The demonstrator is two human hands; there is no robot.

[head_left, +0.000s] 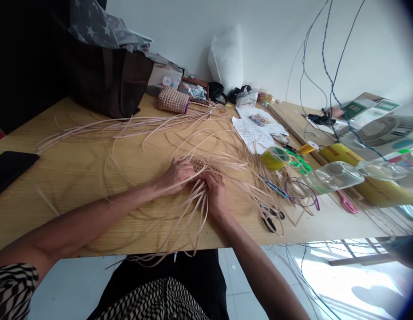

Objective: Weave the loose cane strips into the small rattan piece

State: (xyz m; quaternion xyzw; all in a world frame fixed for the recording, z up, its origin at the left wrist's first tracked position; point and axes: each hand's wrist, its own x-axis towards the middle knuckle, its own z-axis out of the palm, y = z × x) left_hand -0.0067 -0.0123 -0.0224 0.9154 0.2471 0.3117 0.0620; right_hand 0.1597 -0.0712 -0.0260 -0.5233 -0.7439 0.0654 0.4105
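A small woven patch (200, 166) of pale flat strips lies on the wooden table (76, 173), with long loose strips (133, 126) fanning out from it in all directions. My left hand (176, 175) rests on the patch's left side, fingers curled onto the weave and pinching strips. My right hand (215, 192) presses down beside it on the right, fingers closed over a bundle of strips (196, 209) that runs toward the table's front edge.
Black scissors (271, 216) lie right of my hands. A yellow-green tape roll (275, 158), papers (256, 129), a clear plastic bottle (339, 174) and a fan (383, 131) crowd the right. A finished woven pouch (173, 99) and dark bag (106, 80) stand behind. A black phone (9, 168) lies far left.
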